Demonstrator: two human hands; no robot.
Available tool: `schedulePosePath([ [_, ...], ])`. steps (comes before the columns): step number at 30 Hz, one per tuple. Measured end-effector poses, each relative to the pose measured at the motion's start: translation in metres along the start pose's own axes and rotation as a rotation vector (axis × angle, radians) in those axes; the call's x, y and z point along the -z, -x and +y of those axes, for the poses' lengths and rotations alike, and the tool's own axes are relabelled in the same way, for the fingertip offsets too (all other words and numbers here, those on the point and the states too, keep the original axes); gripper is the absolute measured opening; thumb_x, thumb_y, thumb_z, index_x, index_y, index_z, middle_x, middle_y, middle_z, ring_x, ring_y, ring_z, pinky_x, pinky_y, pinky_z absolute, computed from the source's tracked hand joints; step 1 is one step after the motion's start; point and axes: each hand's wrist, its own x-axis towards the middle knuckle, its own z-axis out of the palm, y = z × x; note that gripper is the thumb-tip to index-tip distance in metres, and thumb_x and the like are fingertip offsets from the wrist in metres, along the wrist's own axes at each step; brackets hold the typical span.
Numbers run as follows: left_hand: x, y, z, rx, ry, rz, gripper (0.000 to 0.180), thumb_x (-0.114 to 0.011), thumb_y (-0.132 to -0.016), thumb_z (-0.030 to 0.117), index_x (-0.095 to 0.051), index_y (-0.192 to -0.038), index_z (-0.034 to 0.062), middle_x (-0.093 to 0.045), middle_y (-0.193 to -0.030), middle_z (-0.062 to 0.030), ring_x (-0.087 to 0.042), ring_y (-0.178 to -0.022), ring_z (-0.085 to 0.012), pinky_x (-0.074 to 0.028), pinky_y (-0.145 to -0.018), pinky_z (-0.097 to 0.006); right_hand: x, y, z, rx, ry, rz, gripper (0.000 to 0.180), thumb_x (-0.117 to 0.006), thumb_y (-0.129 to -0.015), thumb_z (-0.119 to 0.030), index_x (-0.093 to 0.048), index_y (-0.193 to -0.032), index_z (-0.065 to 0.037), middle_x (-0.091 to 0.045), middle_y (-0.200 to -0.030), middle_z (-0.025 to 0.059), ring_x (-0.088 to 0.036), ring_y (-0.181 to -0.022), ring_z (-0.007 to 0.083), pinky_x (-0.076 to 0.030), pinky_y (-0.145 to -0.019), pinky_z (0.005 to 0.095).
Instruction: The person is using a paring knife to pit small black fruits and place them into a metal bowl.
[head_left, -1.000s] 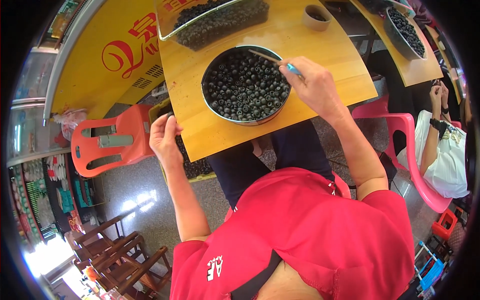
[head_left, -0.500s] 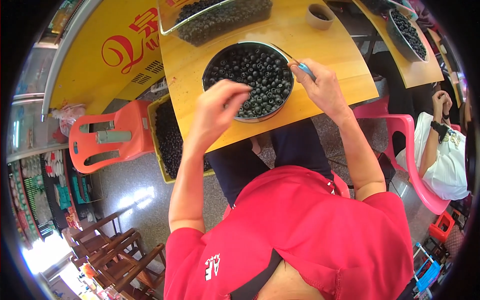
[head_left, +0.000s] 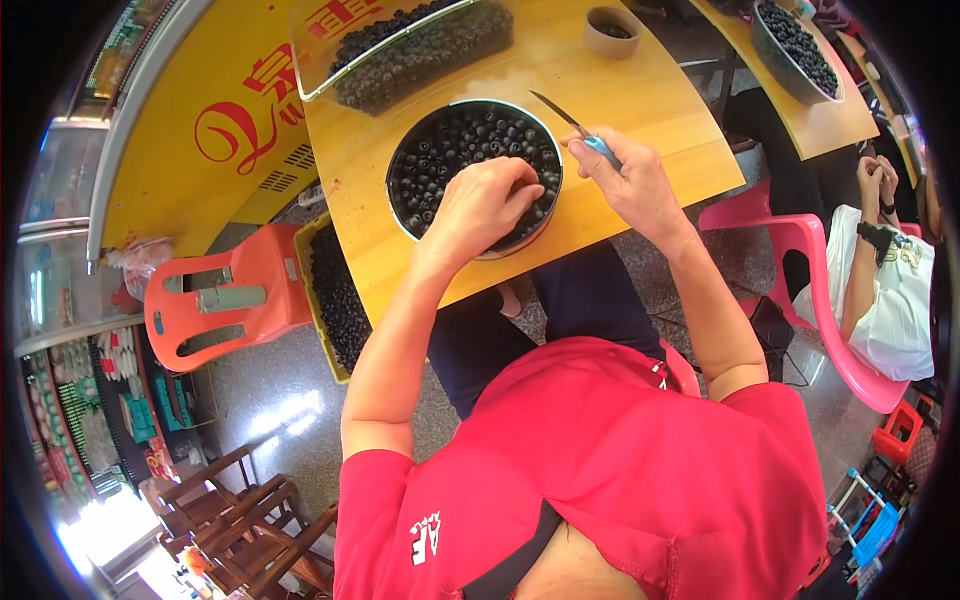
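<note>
A round metal-rimmed bowl (head_left: pixel 392 190) on the wooden table is filled with small, dark, round pieces (head_left: pixel 450 150), several with ring-like ends; I cannot tell their exact kind. Over its right part lies my left hand (head_left: pixel 487 205), fingers curled down among the pieces. Thumb and fingertips come together there, and what they pinch is hidden. To the right of the bowl, my right hand (head_left: pixel 628 180) grips a small knife by its blue handle (head_left: pixel 603 151). The thin blade (head_left: pixel 556 110) points up and left, apart from the bowl.
Behind the bowl stands a clear bin (head_left: pixel 430 60) of similar dark pieces, with a small cup (head_left: pixel 611 34) at the far right. A yellow crate (head_left: pixel 318 290) and an orange stool (head_left: pixel 240 295) are left of the table (head_left: pixel 670 130). Another person's hands (head_left: pixel 876 185) show at right.
My left hand has moved right and down into the bowl's pieces. The right hand still holds the knife, its blade now apart from the rim. The whole view has shifted slightly.
</note>
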Motion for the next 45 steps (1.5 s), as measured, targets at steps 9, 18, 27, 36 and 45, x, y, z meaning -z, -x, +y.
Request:
schedulePosePath([
  [9,0.007,0.009,-0.011,0.051,0.243,0.017,0.017,-0.066,-0.083,0.009,-0.065,-0.097,0.0006,-0.067,-0.085,-0.0109,-0.064,-0.076,-0.0221,-0.049,-0.070,-0.032,0.000,0.001,-0.007,-0.044,-0.070,-0.040,0.023,-0.058,-0.095,-0.020,-0.065,-0.104,0.000,-0.057,-0.070,0.0012,-0.054,-0.069,0.0075,-0.044,-0.063,0.0224],
  [18,0.006,0.025,0.015,0.173,1.374,0.461,0.015,-0.065,-0.089,0.007,-0.063,-0.101,-0.0006,-0.066,-0.089,-0.0066,-0.063,-0.077,-0.0137,-0.052,-0.072,-0.027,-0.036,-0.001,-0.047,-0.094,-0.607,-0.099,0.022,-0.064,-0.092,-0.016,-0.063,-0.105,0.002,-0.062,-0.085,-0.0001,-0.057,-0.078,0.0065,-0.046,-0.071,0.0207],
  [27,-0.005,0.035,0.017,0.083,1.231,0.629,0.016,-0.063,-0.091,0.008,-0.061,-0.105,0.0016,-0.064,-0.093,-0.0034,-0.058,-0.079,-0.0110,-0.047,-0.073,-0.025,-0.045,-0.009,-0.051,-0.064,-0.739,-0.141,0.016,-0.065,-0.090,-0.015,-0.063,-0.097,-0.001,-0.061,-0.079,-0.0007,-0.056,-0.069,0.0055,-0.044,-0.062,0.0188],
  [36,-0.002,0.041,0.020,0.137,0.940,0.582,0.023,-0.064,-0.090,0.005,-0.063,-0.112,-0.0008,-0.059,-0.098,-0.0021,-0.056,-0.081,-0.0075,-0.047,-0.072,-0.020,-0.039,-0.010,-0.057,-0.224,-0.761,-0.201,0.017,-0.064,-0.091,-0.023,-0.065,-0.095,-0.007,-0.050,-0.065,-0.0078,-0.039,-0.052,-0.0005,-0.027,-0.045,0.0166],
  [45,-0.003,0.044,0.020,0.153,1.005,0.618,0.019,-0.063,-0.091,0.009,-0.061,-0.108,0.0007,-0.062,-0.091,-0.0020,-0.057,-0.079,-0.0087,-0.046,-0.071,-0.021,-0.050,-0.007,-0.042,0.103,-0.485,-0.019,0.013,-0.061,-0.092,-0.015,-0.062,-0.093,-0.002,-0.054,-0.069,-0.0024,-0.051,-0.060,0.0088,-0.041,-0.052,0.0248],
])
